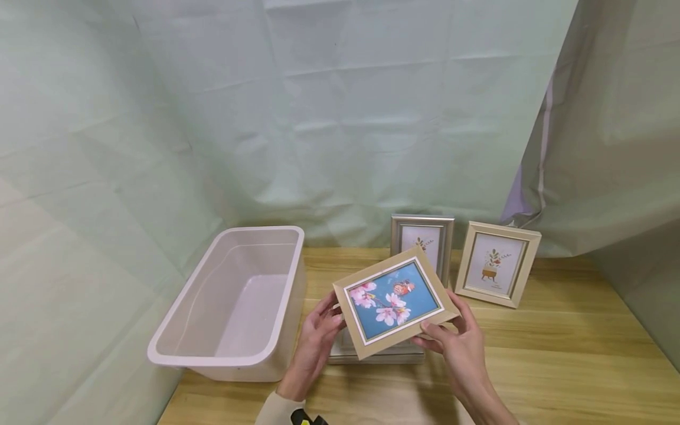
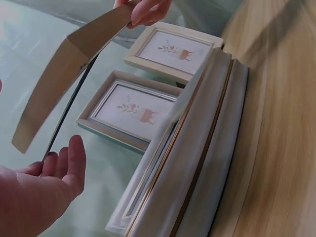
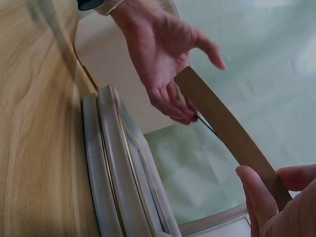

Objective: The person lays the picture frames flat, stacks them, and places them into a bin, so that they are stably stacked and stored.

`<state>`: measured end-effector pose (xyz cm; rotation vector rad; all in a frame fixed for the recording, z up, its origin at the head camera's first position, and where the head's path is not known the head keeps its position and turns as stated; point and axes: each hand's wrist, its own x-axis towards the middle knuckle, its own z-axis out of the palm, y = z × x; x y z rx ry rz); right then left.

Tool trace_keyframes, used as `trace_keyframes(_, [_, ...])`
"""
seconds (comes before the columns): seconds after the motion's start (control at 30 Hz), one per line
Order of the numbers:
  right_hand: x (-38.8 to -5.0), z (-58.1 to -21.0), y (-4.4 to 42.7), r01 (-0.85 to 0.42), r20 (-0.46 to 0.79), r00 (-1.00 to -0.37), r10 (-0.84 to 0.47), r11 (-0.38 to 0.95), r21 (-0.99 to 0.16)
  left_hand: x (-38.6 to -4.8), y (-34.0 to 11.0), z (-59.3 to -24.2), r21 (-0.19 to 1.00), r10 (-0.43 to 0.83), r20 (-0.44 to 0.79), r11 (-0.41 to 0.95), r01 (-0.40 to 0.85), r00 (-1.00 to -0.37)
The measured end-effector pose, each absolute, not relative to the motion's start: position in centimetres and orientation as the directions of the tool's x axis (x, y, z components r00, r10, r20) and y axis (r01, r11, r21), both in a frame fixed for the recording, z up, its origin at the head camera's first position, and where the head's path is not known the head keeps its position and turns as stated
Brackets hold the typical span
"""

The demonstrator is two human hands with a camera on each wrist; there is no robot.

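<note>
A tan picture frame (image 1: 347, 307) with a blossom picture is raised and tilted above the table, seen nearly edge-on in the left wrist view (image 2: 59, 64) and the right wrist view (image 3: 217, 113). My right hand (image 1: 467, 348) grips its right lower corner, thumb on the front and fingers behind; in the right wrist view the hand (image 3: 281, 207) pinches the border. At the left edge, my left hand (image 1: 317, 342) touches the thin dark part behind the frame with its fingertips. In the right wrist view this hand (image 3: 163, 59) holds its thumb apart from the frame.
Stacked silver-white frames (image 1: 393, 357) lie under the raised one. Behind stand a silver frame (image 1: 449, 248) and a pale gold frame (image 1: 523, 271), both with plant pictures. An empty white bin (image 1: 287, 330) is at the left; pale cloth (image 1: 345, 118) hangs behind the wooden table (image 1: 579, 342).
</note>
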<state>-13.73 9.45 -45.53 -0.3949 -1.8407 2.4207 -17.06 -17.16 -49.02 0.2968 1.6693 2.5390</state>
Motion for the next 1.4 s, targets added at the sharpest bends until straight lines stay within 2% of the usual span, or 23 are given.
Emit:
trace_keyframes(0.2, [-14.1, -45.9, 9.4, 0.094, -0.160, -0.964, 0.210, -0.291, -0.952, -16.3, -17.3, -49.3, 0.962, 0.172, 0.194, -0.227, 0.152, -0.966])
trace_keyframes(0.37, [-14.1, -46.1, 9.3, 0.091, -0.159, -0.964, 0.215, -0.297, -0.950, -15.5, -17.3, -49.4, 0.970, 0.186, 0.234, 0.030, 0.243, -0.954])
trace_keyframes(0.53, [-14.1, -46.2, 9.2, 0.091, -0.159, -0.965, 0.208, -0.301, -0.949, -15.0, -17.0, -49.4, 0.902, 0.184, 0.259, 0.304, 0.305, -0.948])
trace_keyframes(0.67, [-13.9, -46.3, 9.0, 0.095, -0.159, -0.968, 0.193, -0.303, -0.948, -14.9, -16.8, -49.6, 0.828, 0.190, 0.304, 0.431, 0.357, -0.934])
trace_keyframes(0.8, [-13.8, -46.5, 8.7, 0.094, -0.156, -0.971, 0.180, -0.312, -0.945, -14.9, -16.8, -49.8, 0.793, 0.176, 0.335, 0.479, 0.377, -0.926])
trace_keyframes(0.97, [-13.7, -46.6, 8.7, 0.109, -0.158, -0.974, 0.164, -0.274, -0.955, -15.1, -17.2, -49.8, 0.801, 0.159, 0.337, 0.469, 0.372, -0.928])
trace_keyframes(1.23, [-13.9, -46.7, 9.7, 0.151, -0.149, -0.979, 0.139, 0.000, -0.989, -15.5, -17.9, -49.9, 0.802, 0.174, 0.318, 0.475, 0.363, -0.932])
trace_keyframes(1.4, [-14.1, -47.0, 10.3, 0.154, -0.141, -0.984, 0.113, 0.119, -0.981, -15.7, -18.3, -50.2, 0.802, 0.168, 0.278, 0.501, 0.325, -0.946])
